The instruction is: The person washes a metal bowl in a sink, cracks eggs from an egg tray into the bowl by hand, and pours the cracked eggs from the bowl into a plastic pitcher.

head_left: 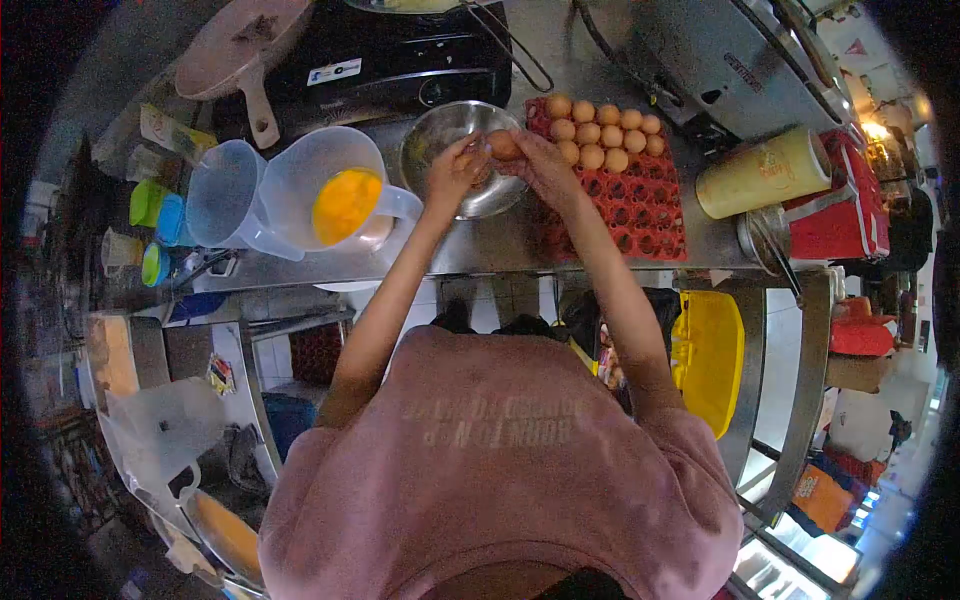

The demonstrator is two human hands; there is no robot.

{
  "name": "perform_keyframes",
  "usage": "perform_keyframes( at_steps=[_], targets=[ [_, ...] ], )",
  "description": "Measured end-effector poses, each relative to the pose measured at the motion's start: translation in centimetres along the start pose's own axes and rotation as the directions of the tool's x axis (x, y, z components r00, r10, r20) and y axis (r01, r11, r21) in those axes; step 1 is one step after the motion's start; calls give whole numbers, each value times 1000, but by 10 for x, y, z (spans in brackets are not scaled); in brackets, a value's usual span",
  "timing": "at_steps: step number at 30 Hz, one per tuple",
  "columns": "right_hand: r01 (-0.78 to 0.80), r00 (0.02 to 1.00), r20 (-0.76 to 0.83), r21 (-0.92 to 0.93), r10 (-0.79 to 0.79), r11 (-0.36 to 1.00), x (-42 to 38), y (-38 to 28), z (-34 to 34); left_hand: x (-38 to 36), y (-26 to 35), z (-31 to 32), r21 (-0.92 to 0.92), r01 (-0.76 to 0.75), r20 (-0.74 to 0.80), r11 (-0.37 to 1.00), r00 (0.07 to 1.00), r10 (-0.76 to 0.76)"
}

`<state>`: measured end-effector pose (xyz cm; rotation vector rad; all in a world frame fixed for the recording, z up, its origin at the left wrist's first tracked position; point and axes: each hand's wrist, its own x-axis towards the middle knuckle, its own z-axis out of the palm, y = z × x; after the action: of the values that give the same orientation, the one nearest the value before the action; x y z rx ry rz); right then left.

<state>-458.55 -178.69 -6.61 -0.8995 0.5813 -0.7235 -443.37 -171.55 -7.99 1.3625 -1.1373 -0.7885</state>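
Over a steel bowl (424, 140) my two hands meet around a brown egg (504, 146). My right hand (548, 170) grips it from the right with fingers curled. My left hand (456, 172) is closed against its left side; whether the shell is cracked cannot be made out. Just right of the bowl is a red egg tray (640, 215), with several brown eggs (591, 158) in its far rows and bare cups in its near rows. Left of the bowl, a clear plastic jug (320, 155) holds orange-yellow egg yolks (347, 205).
A second clear jug (222, 195) stands left of the first. Behind are a black stove (400, 75) and a pan (235, 50). A yellowish cylindrical container (765, 172) and a red bag (850, 200) lie to the right. The steel counter's front edge (480, 270) runs before me.
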Motion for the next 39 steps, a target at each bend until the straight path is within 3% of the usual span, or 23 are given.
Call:
perform_keyframes(
  at_steps=[2, 4, 7, 10, 13, 16, 20, 26, 29, 39],
  targets=[
    [-113, 989, -120, -198, 90, 974, -1, -15, 7, -3, 11, 2, 110, -45, -2, 993, 999, 46],
    [-98, 995, 10, -231, 103, 968, 14, -5, -16, -2, 12, 3, 235, -97, -15, 967, 995, 103],
    [-33, 984, 156, -313, 86, 949, 6, -19, -3, -1, 1, 5, -281, 129, 47, 951, 992, -121],
    [69, 973, 226, -493, 51, 867, 11, -23, 1, 1, -14, 5, -7, -70, -55, 998, 996, 69],
    [182, 969, 246, -687, -10, 704, 22, -17, -3, -6, 15, 3, -10, 104, -5, 995, 995, -104],
    [215, 975, 212, -798, -71, 564, 22, -15, 3, -7, 8, 3, 206, -74, -104, 976, 990, 97],
    [339, 934, 281, -893, -222, 297, 33, -3, 1, -11, 16, 2, 379, -186, -62, 907, 972, 226],
    [411, 911, 377, -868, -168, 278, 37, -13, 0, -15, 21, 6, 396, -247, -99, 884, 946, 308],
    [397, 917, 369, -807, -152, 436, 38, -14, -3, -16, 21, 7, 435, -196, -92, 879, 961, 259],
    [453, 891, 434, -820, -137, 351, 39, -18, -2, -17, 30, 13, 424, -93, -135, 901, 977, 165]
  ],
)
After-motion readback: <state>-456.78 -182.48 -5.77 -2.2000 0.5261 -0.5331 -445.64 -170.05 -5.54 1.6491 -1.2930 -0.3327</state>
